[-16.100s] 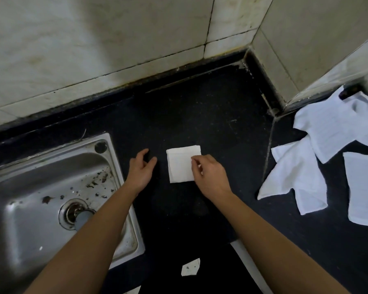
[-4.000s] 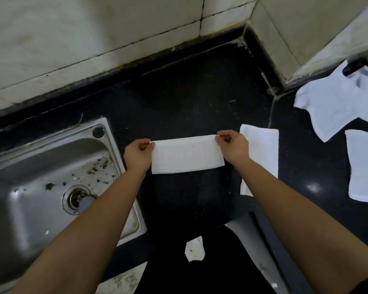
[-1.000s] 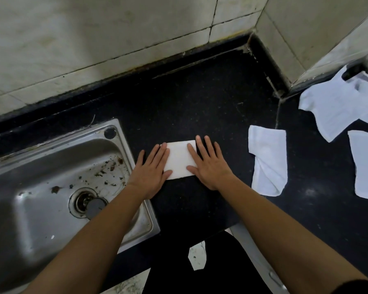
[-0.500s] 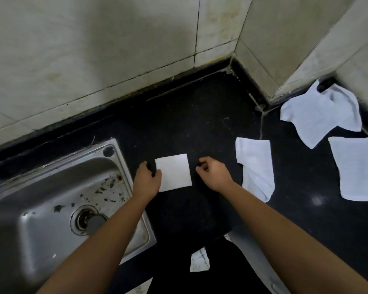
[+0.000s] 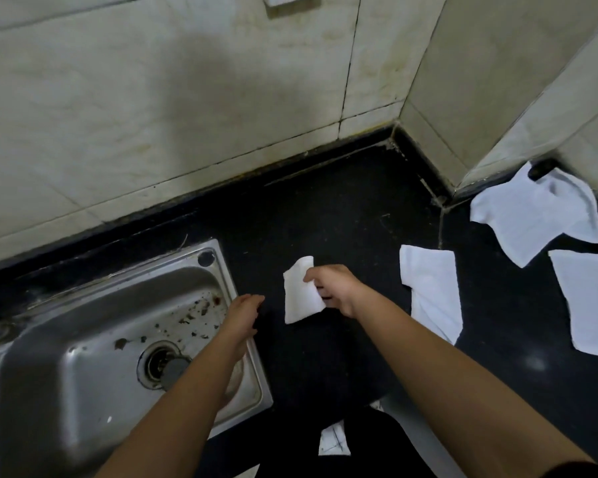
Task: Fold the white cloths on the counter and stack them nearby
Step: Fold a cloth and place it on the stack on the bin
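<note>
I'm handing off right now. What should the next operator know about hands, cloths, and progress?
Left hand: open, holds nothing, over the sink rim.
Right hand: pinches the folded cloth over the counter.
Done: that one cloth is folded small. No stack in view.
Left: set it down, then fold the loose cloth beside the right hand, the flat cloth at the right edge and the crumpled cloths in the corner; stack all.

Black counter [image 5: 325, 208], steel sink [image 5: 66, 374] inset left, at right a middle cloth [image 5: 432, 291], corner cloth [image 5: 532, 219], edge cloth [image 5: 587, 298]
</note>
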{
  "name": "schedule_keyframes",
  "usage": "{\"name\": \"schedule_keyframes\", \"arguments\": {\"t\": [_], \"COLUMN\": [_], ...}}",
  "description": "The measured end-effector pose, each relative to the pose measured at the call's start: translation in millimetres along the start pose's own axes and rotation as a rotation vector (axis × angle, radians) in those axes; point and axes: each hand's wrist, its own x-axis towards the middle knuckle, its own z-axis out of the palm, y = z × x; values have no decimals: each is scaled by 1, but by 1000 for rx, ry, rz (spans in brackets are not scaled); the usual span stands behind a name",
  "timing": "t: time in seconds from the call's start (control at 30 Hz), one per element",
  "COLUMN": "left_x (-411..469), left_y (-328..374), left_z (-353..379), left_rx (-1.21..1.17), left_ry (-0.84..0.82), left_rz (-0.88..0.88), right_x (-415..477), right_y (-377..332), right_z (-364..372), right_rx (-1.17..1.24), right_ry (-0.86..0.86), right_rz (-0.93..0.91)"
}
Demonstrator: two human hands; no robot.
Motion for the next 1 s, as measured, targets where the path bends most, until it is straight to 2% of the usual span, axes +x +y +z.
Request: {"name": "schedule_keyframes", "arguments": {"t": [0.1, 0.2, 0.27, 0.33, 0.5, 0.7, 0.8, 1.0], "left_x": [-8, -16, -20, -23, -33, -70, -114, -208], "left_y": [13, 22, 26, 27, 15, 9, 12, -17], "left_z": [-2, 3, 10, 22, 58, 103, 134, 184], "left_rx": [-136, -318, -441, -483, -273, 104, 298, 516], "left_ry": [-149, -442, -630, -760, -885, -952, -1040, -1148], "left_rz": [-32, -58, -87, -123, -136, -94, -12, 218], "right_x": [-29, -58, -72, -80, -94, -144, -188, -277], "right_y": [-14, -17, -10, 5, 68, 125, 148, 215], "right_z": [-3, -19, -35, -53, -90, -122, -146, -183], "right_rx": [14, 89, 144, 174, 328, 536, 586, 599], "right_ry": [-118, -237, -249, -186, 32, 94, 143, 261], "right_rz": [-79, -154, -188, -187, -103, -127, -194, -321]}}
